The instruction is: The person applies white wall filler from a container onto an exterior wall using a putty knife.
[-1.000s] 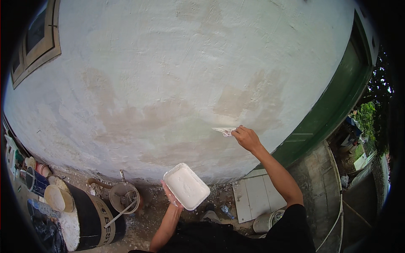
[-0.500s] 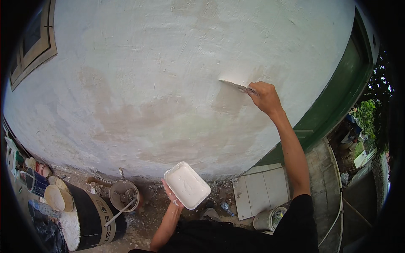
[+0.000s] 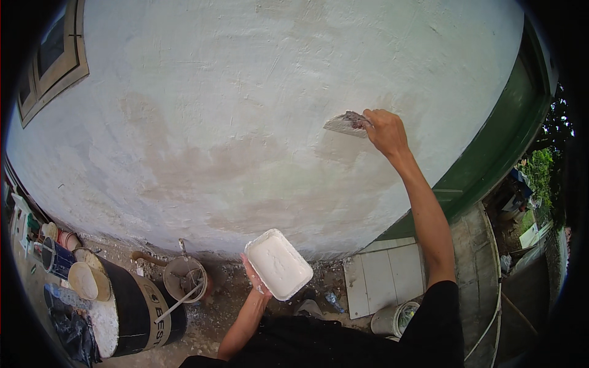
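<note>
My right hand (image 3: 388, 133) grips a putty knife (image 3: 347, 123) by its handle, with the wide, smeared blade laid against the white wall (image 3: 257, 73). Around and below the blade the wall has damp-looking grey-brown patches. Low in front of my body, my left hand (image 3: 256, 277) holds a white rectangular tub (image 3: 279, 264) from its left side and underneath. Smooth white paste (image 3: 277, 260) fills the tub, its surface slightly marked. Most of the left fingers are hidden beneath the tub.
At lower left a black drum (image 3: 138, 306) carries a round tan container (image 3: 89, 281); a bucket with a stick (image 3: 185, 276) stands beside it. Pale tiles (image 3: 383, 276) and a white bucket (image 3: 386, 319) are at lower right. A green door (image 3: 472, 147) bounds the wall's right; a window (image 3: 55, 55) sits upper left.
The putty knife has turned in my right hand: its blade, seen almost edge-on before, now shows its broad smeared face. The bright paste above the blade is no longer visible. The tub stays in my left hand.
</note>
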`<state>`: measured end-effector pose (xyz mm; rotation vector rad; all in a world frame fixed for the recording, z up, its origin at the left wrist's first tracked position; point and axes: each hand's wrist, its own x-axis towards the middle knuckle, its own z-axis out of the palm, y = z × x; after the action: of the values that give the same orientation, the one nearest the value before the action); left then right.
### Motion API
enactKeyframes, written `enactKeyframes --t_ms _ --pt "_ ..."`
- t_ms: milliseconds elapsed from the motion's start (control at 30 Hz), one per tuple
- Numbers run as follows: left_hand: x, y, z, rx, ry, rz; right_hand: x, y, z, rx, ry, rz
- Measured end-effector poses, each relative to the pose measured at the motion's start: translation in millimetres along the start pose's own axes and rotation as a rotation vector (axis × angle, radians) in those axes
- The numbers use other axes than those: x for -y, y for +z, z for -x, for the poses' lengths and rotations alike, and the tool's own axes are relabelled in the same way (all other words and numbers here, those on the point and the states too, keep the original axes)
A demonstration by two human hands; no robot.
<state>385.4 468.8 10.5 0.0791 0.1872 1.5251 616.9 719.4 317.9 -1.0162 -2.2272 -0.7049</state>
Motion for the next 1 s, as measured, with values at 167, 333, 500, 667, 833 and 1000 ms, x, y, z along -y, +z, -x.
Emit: enactKeyframes --t_ms 167,333,500,667,833,1000 --pt "0.4 -3.7 0.1 0.031 -0.015 0.03 -6.5 -53.9 -4.9 -0.229 0.02 -0.02" --pt "-1.8 -10.3 -1.8 0.127 -0.074 0.084 53.0 -58.4 47.4 0.077 0.352 -0.806" --pt "0.2 -4.7 -6.6 0.106 -0.065 0.114 138.2 -25.4 130.6 0.49 0.532 -1.036" --pt "2.4 0.7 -3.5 0.101 -0.008 -0.039 184.2 -1.0 159.7 0.695 0.501 -0.851" --pt "4.4 -6.5 -1.3 0.05 -0.001 -0.061 203.9 14.2 180.3 0.63 0.479 -0.79" --pt "4.8 -14.4 -2.3 0.012 -0.034 -0.078 197.4 18.1 181.0 0.704 0.529 -0.847"
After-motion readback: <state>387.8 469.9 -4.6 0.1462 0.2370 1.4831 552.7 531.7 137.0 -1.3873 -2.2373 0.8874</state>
